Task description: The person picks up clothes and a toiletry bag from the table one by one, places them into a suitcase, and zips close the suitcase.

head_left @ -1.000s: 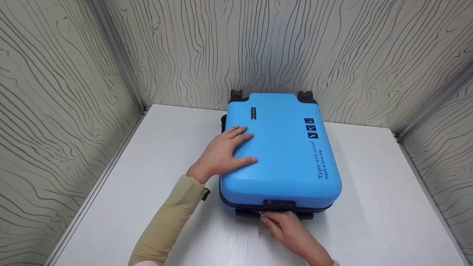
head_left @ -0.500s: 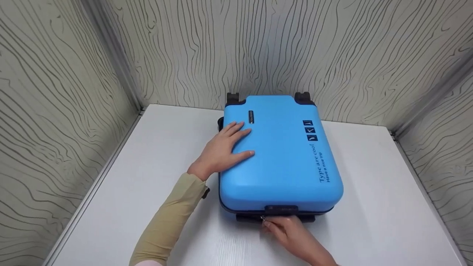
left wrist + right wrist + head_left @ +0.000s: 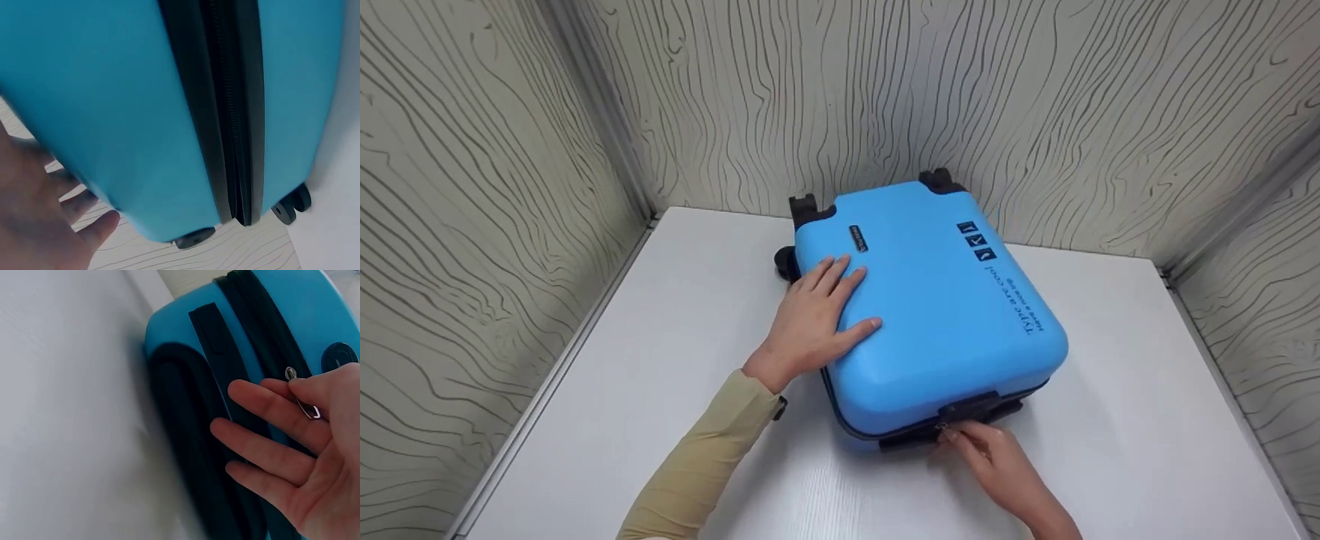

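A light blue hard-shell suitcase [image 3: 930,300] lies on its side, turned at an angle, its wheels [image 3: 804,210] towards the back wall. My left hand [image 3: 814,319] rests on its upper face near the left edge, fingers spread. At the near end, my right hand [image 3: 997,465] pinches a metal zipper pull [image 3: 309,409] between thumb and index finger. The other right fingers extend loosely beside the black handle [image 3: 216,343]. Along the suitcase's side the black zipper [image 3: 228,90] looks closed in the left wrist view.
Under the suitcase is a white tabletop [image 3: 660,315]. Wood-grain patterned panels [image 3: 885,82] stand at the back and both sides, the back one close behind the wheels. A grey metal strip [image 3: 555,367] runs along the table's left edge.
The suitcase has turned counterclockwise, its wheel end going left and its near end right. My right hand has moved right with the zipper pull; my left hand stays on the upper face.
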Action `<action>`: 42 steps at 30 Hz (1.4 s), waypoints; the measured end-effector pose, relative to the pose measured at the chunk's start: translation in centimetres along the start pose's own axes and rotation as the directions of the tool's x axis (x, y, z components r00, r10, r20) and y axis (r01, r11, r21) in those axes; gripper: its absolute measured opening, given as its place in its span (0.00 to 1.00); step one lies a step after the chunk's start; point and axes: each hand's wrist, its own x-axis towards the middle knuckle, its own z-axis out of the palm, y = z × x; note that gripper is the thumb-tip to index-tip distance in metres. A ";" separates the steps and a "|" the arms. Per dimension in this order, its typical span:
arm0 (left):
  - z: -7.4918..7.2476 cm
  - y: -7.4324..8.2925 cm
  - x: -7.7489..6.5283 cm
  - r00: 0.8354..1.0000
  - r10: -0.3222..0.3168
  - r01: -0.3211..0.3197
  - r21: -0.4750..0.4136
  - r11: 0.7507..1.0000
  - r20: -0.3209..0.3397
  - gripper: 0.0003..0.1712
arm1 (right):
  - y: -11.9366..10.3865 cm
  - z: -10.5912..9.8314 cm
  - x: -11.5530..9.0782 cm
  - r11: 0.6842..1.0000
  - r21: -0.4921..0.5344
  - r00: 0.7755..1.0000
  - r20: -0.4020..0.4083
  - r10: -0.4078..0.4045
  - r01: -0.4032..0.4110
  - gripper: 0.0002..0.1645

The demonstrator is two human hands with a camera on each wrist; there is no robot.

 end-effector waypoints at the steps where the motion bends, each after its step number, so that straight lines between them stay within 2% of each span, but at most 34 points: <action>1: 0.0 0.1 -0.2 1.000 -0.010 0.010 0.012 1.000 -0.001 0.47 | 0.2 -0.2 0.1 1.000 -0.001 1.000 -0.022 0.001 -0.001 0.14; 8: 0.3 0.9 -1.3 0.998 -0.055 0.057 0.050 0.997 -0.039 0.53 | 1.2 -1.1 0.7 1.000 -0.008 0.990 -0.141 -0.013 0.012 0.11; 14: 0.7 2.2 -1.8 0.996 -0.083 0.086 0.122 0.989 -0.033 0.63 | 2.2 -2.3 1.7 1.000 -0.018 0.971 -0.238 0.002 -0.006 0.12; 23: 1.6 4.3 -1.7 0.995 -0.097 0.096 0.252 0.963 -0.012 0.74 | 4.1 -4.9 4.0 0.995 -0.073 0.934 -0.346 -0.086 0.065 0.14; 31: 2.8 5.8 -0.7 0.995 -0.104 0.097 0.415 0.905 -0.006 0.78 | 5.3 -7.6 7.2 0.996 -0.094 0.938 -0.344 -0.041 0.009 0.15; 37: 3.4 6.5 0.0 0.996 -0.071 0.087 0.449 0.889 -0.052 0.76 | 6.0 -9.3 9.5 0.991 -0.124 0.943 -0.331 0.012 -0.056 0.18; 42: 3.8 6.7 1.1 0.996 -0.051 0.084 0.493 0.866 -0.078 0.73 | 6.1 -10.6 11.3 0.979 -0.182 0.946 -0.323 0.023 -0.086 0.21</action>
